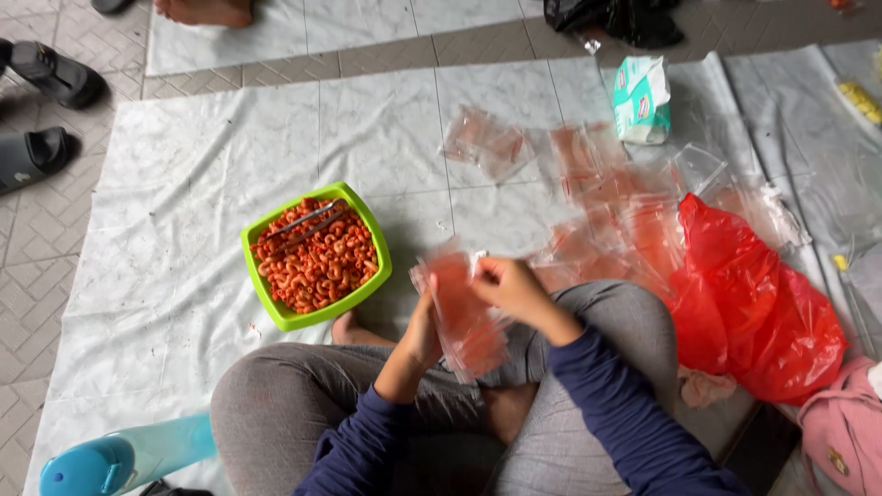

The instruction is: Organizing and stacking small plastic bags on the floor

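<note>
Nearest, at the bottom left, a blue bottle (115,459) lies on the white plastic sheet (184,276) spread over a tiled floor (37,248). The person sits cross-legged on this sheet, knees in grey. Above the lap, the left hand (421,332) supports a small clear bag of red snacks (464,321) from the side, fingers curled against it. The right hand (510,287) pinches the bag's top edge between thumb and fingertips. Just left, a green square bowl (315,254) holds orange-red curled snacks with metal tongs (303,223) resting on top. To the right lies a red plastic bag (758,308), and beyond it a scatter of filled bags (597,197). Farther off stand a green-and-white packet (641,99) and, at far left, black sandals (41,110).
</note>
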